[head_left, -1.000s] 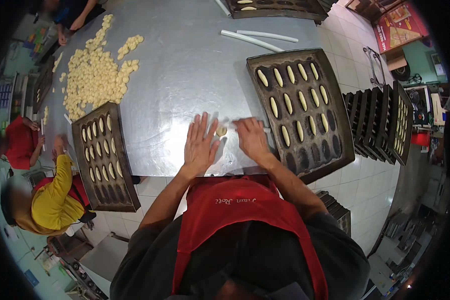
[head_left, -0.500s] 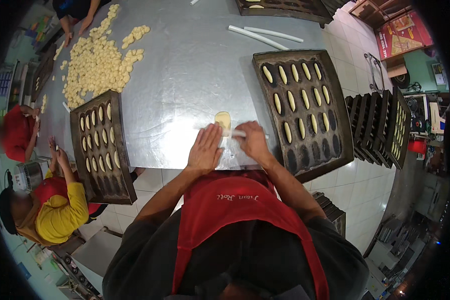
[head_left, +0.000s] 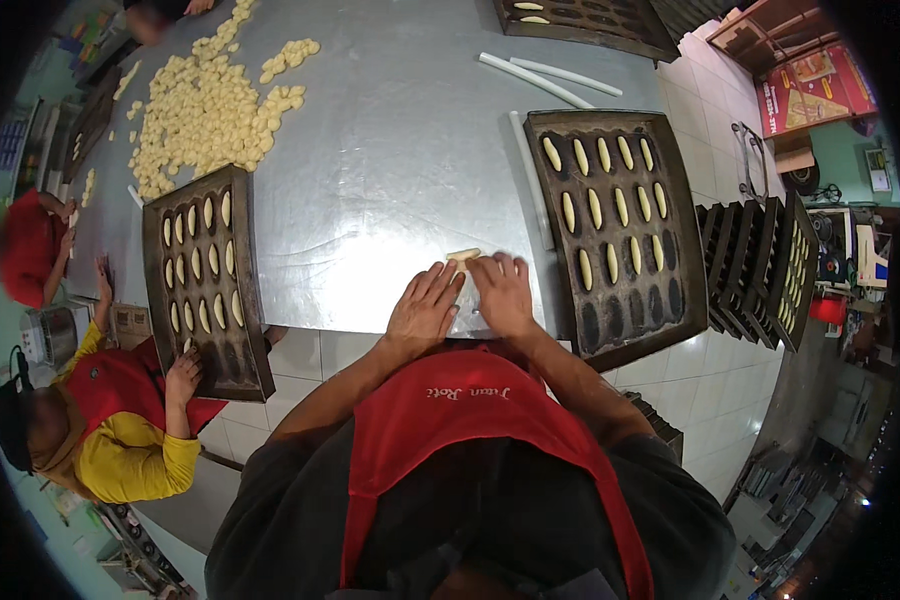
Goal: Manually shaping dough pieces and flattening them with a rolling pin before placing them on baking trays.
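Pale yellow dough, a small rolled-up strip (head_left: 463,255), lies crosswise on the grey sheet-metal worktable (head_left: 390,170), near the table edge and directly in front of you. Your left hand (head_left: 426,304) is palm down, fingers extended and close together, with its fingertips at the strip's near side. Your right hand (head_left: 502,290) is likewise unclenched, its fingers reaching forward and slightly bent, the inner ones meeting the strip's right end. Neither hand encloses the piece; contact is by the fingertips, and the undersides, including any thumb pressure, cannot be inspected. The hands are set side by side, probably so that pressure falls evenly along the strip. One long white rod (head_left: 532,180) rests against the left side of a dark metal baking tray (head_left: 635,344), judged to be parked there to keep it within your right hand's reach and off the working spot. That tray, close on your right, bears slender dough fingers (head_left: 621,207), each lengthwise in an oval hollow, presumably to keep them apart and straight. Farther off to the left sits a heap of small, rounded, pale dough lumps (head_left: 205,125).
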Demonstrator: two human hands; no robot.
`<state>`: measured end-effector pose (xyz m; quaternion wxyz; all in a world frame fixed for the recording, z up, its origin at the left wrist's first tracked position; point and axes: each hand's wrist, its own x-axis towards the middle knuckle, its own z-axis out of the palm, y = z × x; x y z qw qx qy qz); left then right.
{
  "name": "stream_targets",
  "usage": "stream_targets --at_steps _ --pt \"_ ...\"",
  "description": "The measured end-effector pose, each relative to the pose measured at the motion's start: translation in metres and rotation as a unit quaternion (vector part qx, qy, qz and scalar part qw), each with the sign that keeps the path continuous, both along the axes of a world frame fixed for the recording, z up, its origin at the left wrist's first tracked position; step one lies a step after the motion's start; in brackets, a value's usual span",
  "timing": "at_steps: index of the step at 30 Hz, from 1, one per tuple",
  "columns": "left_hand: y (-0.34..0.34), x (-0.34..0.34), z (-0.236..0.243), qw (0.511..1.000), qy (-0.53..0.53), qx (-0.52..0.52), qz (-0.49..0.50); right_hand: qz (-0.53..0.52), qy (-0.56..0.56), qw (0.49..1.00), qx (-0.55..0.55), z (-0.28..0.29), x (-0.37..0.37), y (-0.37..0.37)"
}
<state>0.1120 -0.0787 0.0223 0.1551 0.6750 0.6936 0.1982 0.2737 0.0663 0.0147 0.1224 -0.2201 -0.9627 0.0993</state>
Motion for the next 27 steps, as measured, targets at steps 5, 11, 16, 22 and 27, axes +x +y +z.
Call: stream_targets --at_steps 5,11,16,22,27 --pt "0.025 -0.035 0.018 0.984 -0.165 0.054 0.041 -0.076 0.006 0.984 -0.16 -0.009 -0.089 0.047" --pt "0.006 -0.173 0.003 0.965 -0.086 0.094 0.231 -0.049 -0.069 0.99 -0.11 -0.004 -0.055 -0.04" --pt "0.071 -0.33 -0.02 0.971 0.016 0.131 0.201 -0.088 0.007 0.996 -0.034 0.006 -0.124 0.034" --pt "0.156 -0.492 -0.042 0.917 0.207 0.123 0.318 -0.091 0.069 0.982 -0.149 0.018 -0.089 -0.003" --pt "0.174 -0.505 -0.044 0.942 0.248 0.123 0.189 -0.18 0.084 0.973 -0.117 0.013 -0.031 -0.019"
